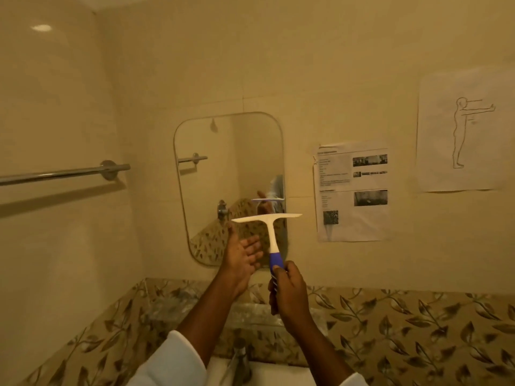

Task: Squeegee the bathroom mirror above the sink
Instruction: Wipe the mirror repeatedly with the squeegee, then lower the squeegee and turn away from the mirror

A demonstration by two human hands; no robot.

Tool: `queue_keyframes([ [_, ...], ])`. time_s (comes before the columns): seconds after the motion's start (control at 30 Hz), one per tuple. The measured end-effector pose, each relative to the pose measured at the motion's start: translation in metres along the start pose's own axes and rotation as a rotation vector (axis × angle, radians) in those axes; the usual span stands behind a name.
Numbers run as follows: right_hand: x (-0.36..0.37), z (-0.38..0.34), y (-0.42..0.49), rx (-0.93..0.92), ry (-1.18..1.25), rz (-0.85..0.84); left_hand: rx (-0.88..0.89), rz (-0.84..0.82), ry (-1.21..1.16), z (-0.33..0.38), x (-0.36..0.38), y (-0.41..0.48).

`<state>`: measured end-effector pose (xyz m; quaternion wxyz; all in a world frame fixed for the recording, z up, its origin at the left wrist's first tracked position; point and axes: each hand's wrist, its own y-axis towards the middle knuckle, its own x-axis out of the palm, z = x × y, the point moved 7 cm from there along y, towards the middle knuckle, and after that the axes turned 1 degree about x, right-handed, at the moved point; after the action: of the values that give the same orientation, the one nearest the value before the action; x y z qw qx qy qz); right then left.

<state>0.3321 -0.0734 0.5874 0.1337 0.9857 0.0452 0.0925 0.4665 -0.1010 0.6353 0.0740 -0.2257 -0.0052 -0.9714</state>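
Note:
A rounded rectangular mirror (220, 162) hangs on the beige tiled wall. In front of its lower right corner is a squeegee (269, 221) with a white blade and neck and a blue handle, held upright with the blade level. My right hand (288, 292) grips the blue handle from below. My left hand (241, 256) is raised just left of the squeegee's neck, palm turned toward it, fingers straight and spread, holding nothing. The squeegee and a hand are reflected in the mirror's lower right.
A chrome towel bar (64, 172) juts from the left wall. Two printed sheets (352, 192) (461, 129) are stuck to the wall right of the mirror. A leaf-patterned tile band (404, 321) runs below. The tap (239, 363) and white sink (278, 374) lie at the bottom.

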Motion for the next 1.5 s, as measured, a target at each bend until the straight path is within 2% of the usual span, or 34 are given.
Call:
queue_keyframes([
  [0.1,-0.005,0.002,-0.008,-0.004,-0.006,-0.019,0.115,-0.098,0.097,-0.004,0.026,-0.016],
  [0.2,-0.012,0.004,-0.015,-0.014,0.007,-0.023,0.210,-0.078,0.123,-0.001,0.040,-0.028],
  [0.47,-0.032,0.014,-0.030,-0.013,-0.020,-0.019,0.179,-0.077,0.138,-0.013,0.054,-0.042],
  [0.67,-0.045,0.013,-0.036,-0.030,-0.034,0.026,0.223,-0.148,0.269,-0.020,0.066,-0.053],
  [0.8,-0.062,0.012,-0.043,-0.020,-0.010,0.073,0.326,-0.047,0.460,-0.023,0.069,-0.059],
  [0.9,-0.088,0.010,-0.052,-0.017,-0.002,0.129,0.505,0.184,0.573,-0.017,0.055,-0.069],
  [0.97,-0.112,0.009,-0.062,-0.017,-0.006,0.179,0.689,0.257,0.865,-0.007,0.052,-0.074],
  [1.07,-0.149,0.011,-0.080,-0.008,-0.016,0.239,0.897,0.267,1.409,-0.003,0.062,-0.065],
  [1.13,-0.175,0.015,-0.092,0.007,-0.033,0.284,0.966,0.254,1.585,-0.007,0.070,-0.058],
  [1.3,-0.241,0.038,-0.124,0.085,-0.089,0.415,1.015,0.206,1.756,-0.029,0.086,-0.046],
  [1.5,-0.323,0.102,-0.173,0.273,-0.155,0.582,1.041,0.121,1.750,-0.058,0.103,-0.045],
])
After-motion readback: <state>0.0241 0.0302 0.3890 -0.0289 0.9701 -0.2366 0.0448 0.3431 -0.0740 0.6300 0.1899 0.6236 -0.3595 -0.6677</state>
